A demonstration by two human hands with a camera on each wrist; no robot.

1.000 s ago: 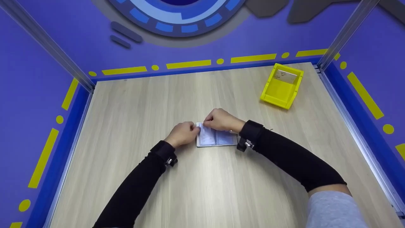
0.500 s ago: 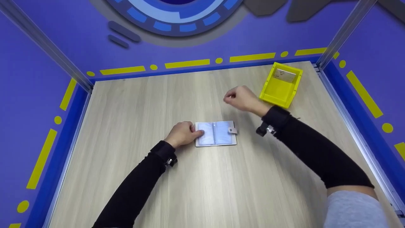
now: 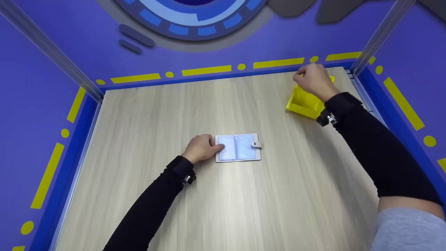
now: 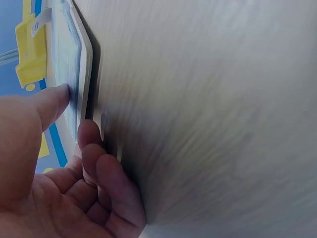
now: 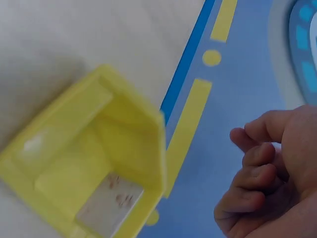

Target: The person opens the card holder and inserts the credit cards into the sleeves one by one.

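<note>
A small card holder [image 3: 246, 147] lies spread flat on the table, showing clear plastic sleeves and a pale snap strap on its right edge. My left hand [image 3: 201, 148] grips its left edge; in the left wrist view the thumb [image 4: 57, 99] presses on the sleeve and the fingers curl at the edge below. Over the yellow bin [image 3: 302, 112] hovers my right hand [image 3: 314, 81], fingers loosely bent, nothing visible in them. The right wrist view shows a whitish card [image 5: 110, 206] with reddish-brown marks inside the bin, against one wall; the hand is apart from it.
The wooden table [image 3: 156, 115] is bounded by blue-purple panels [image 3: 195, 59] at the back and both sides. Metal posts [image 3: 379, 35] stand in the back corners. The bin sits near the back right corner.
My right hand has left the card holder and travelled right and away to above the bin. The left hand stays at the holder's left edge, its thumb now further onto the sleeve.
</note>
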